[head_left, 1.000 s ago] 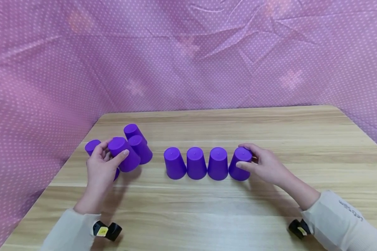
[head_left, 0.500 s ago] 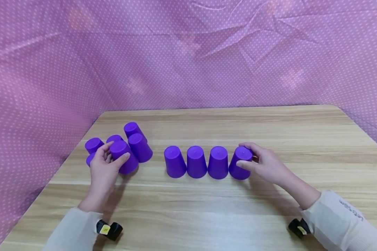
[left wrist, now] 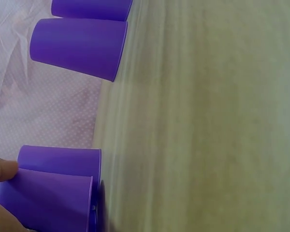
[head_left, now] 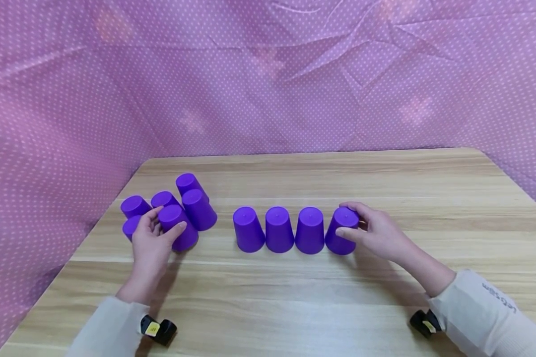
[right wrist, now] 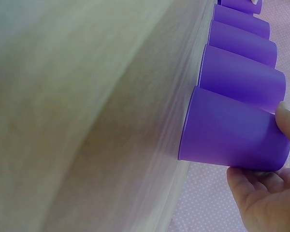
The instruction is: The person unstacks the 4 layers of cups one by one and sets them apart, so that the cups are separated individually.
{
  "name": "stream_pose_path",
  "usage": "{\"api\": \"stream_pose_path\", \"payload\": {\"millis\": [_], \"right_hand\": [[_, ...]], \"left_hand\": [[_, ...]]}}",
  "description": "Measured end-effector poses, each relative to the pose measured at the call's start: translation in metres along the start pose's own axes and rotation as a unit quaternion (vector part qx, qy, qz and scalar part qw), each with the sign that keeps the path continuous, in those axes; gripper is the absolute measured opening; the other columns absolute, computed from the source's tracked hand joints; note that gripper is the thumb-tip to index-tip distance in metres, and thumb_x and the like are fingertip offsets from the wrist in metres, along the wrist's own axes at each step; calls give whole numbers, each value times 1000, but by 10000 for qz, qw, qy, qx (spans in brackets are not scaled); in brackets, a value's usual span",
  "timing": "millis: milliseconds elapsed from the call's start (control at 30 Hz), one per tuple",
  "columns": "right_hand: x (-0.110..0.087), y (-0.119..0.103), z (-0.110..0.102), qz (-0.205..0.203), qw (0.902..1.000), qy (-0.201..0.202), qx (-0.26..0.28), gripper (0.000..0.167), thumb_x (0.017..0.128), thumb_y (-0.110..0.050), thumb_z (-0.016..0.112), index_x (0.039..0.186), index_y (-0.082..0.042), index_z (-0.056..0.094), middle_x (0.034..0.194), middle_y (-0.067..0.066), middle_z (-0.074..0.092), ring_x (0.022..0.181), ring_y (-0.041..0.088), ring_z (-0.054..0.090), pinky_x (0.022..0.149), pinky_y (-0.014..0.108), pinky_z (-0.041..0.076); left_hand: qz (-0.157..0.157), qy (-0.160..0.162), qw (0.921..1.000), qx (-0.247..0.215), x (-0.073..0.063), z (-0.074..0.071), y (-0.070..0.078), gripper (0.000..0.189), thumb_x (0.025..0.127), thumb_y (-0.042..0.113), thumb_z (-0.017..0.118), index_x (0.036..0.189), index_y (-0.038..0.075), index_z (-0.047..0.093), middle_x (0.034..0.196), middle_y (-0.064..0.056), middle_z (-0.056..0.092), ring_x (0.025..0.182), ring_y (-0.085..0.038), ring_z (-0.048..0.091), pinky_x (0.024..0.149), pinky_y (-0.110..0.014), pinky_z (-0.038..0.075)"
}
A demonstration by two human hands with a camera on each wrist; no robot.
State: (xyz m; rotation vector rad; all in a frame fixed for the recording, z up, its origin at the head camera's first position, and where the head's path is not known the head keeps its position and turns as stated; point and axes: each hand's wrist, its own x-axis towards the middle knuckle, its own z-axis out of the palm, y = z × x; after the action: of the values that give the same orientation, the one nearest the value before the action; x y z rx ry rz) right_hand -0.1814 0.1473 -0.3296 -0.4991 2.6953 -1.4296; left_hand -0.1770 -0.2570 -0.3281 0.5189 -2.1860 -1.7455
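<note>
My left hand [head_left: 149,248] grips an upside-down purple cup [head_left: 180,229] between thumb and fingers, at the front of a loose cluster of like cups. In the left wrist view this held cup [left wrist: 43,200] overlaps another cup [left wrist: 63,159] right behind it. Over on the right, my right hand [head_left: 381,235] holds the end cup [head_left: 341,233] of a straight row, thumb in front and fingers behind. The right wrist view has that cup [right wrist: 234,130] standing rim-down on the table, pinched near its base.
The row also has a left cup [head_left: 248,230], a second cup [head_left: 279,230] and a third cup [head_left: 309,230], side by side. Behind my left hand stand several more cups, among them a far cup [head_left: 189,183]. Pink dotted cloth [head_left: 268,89] hangs behind the wooden table [head_left: 286,307].
My left hand has lowered its cup and brought it slightly nearer to me, uncovering cups behind it. My right hand and the row have stayed put.
</note>
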Motion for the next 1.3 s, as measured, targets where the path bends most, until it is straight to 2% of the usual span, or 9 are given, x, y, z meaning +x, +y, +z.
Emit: {"api": "stream_pose_path", "payload": {"millis": [367, 1000, 1300], "right_hand": [[1, 1, 0, -19, 10000, -1, -16, 53, 85, -19, 68, 128, 3, 47, 115, 24, 60, 106, 36, 59, 87, 42, 53], [0, 0, 1, -24, 10000, 24, -50, 53, 85, -20, 68, 128, 3, 47, 114, 24, 60, 106, 37, 59, 87, 42, 53], [1, 4, 2, 40, 9999, 21, -109, 54, 84, -20, 68, 128, 3, 47, 115, 23, 60, 106, 36, 59, 89, 42, 52]], "left_hand": [[-51, 59, 9998, -161, -1, 1, -7, 65, 81, -7, 63, 138, 1, 33, 143, -17, 39, 133, -24, 37, 110, -34, 33], [-182, 153, 9993, -300, 1, 0, -7, 66, 81, -8, 62, 139, 0, 32, 144, -18, 37, 134, -24, 34, 111, -33, 31], [-69, 96, 9994, -326, -1, -1, -6, 66, 81, -8, 61, 139, -1, 31, 144, -19, 36, 134, -25, 33, 111, -35, 30]]}}
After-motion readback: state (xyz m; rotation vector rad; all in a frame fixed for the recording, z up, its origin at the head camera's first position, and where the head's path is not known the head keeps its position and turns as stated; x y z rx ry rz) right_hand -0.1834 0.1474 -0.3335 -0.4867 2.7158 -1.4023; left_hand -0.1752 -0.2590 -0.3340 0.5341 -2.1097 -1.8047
